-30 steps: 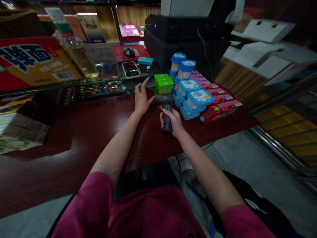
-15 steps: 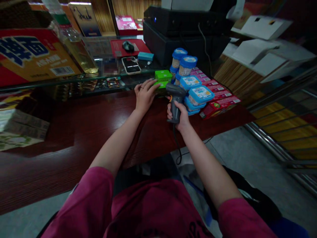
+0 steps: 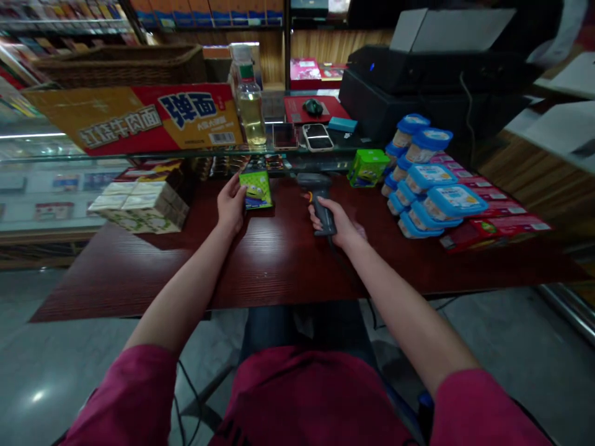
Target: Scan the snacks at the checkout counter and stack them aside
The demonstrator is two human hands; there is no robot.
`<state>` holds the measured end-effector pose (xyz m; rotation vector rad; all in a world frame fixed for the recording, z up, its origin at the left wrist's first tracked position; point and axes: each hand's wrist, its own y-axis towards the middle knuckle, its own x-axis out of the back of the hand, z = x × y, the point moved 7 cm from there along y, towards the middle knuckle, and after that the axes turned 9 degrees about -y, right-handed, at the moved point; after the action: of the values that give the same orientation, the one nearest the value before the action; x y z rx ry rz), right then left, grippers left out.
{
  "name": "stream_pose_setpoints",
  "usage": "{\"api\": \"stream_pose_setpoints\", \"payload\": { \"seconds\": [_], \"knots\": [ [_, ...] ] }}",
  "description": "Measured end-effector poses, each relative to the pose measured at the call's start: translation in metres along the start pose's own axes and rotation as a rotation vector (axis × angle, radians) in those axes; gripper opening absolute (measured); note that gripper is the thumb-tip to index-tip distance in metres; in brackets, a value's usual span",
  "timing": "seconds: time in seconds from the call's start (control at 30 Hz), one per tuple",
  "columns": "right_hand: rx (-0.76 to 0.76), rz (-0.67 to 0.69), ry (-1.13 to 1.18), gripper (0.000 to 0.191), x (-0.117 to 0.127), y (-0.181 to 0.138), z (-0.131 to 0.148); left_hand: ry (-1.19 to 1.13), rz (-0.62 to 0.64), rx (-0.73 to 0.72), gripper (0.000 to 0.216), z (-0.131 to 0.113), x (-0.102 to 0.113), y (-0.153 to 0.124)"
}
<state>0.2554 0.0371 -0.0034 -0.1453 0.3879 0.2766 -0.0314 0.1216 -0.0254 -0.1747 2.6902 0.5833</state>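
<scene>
My left hand [image 3: 231,203] grips the left edge of a small green box [image 3: 259,191] with a cartoon picture, standing at the middle-left of the dark wooden counter [image 3: 274,266]. In my right hand [image 3: 343,224] is a grey handheld barcode scanner [image 3: 314,181], fingers wrapped round its handle. The scanner's head points left, towards the green box but apart from it. Further right, other green boxes [image 3: 369,167] sit beside stacked blue-lidded tubs [image 3: 430,176].
Cream patterned packs [image 3: 146,204] stand at the counter's left. Behind are a noodle carton [image 3: 153,121], a bottle [image 3: 251,114], a phone [image 3: 318,137] and a mouse [image 3: 313,108]. Red and pink boxes [image 3: 499,229] lie right of the tubs. The scanner's cable hangs over the front edge.
My left hand has moved left from the green stack, bringing one green box with it. The scanner, still in my right hand, is now further from the tubs. The view has turned left.
</scene>
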Motion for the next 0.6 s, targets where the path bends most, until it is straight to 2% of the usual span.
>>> {"api": "stream_pose_setpoints", "payload": {
  "seconds": [0.1,0.17,0.37,0.6],
  "knots": [
    [-0.038,0.102,-0.001,0.033,-0.039,0.021,-0.014,-0.135,-0.1,0.152,0.058,0.001,0.022,0.0],
    [-0.044,0.144,-0.01,0.035,-0.052,0.025,-0.019,-0.191,-0.148,0.202,0.049,0.001,0.027,-0.002],
    [-0.056,0.145,-0.007,0.036,-0.046,0.019,-0.021,-0.242,-0.137,0.203,0.054,-0.004,0.02,-0.001],
    [-0.103,0.236,-0.048,0.04,-0.053,0.02,-0.025,-0.224,-0.138,0.196,0.049,-0.007,0.022,-0.001]
  ]
}}
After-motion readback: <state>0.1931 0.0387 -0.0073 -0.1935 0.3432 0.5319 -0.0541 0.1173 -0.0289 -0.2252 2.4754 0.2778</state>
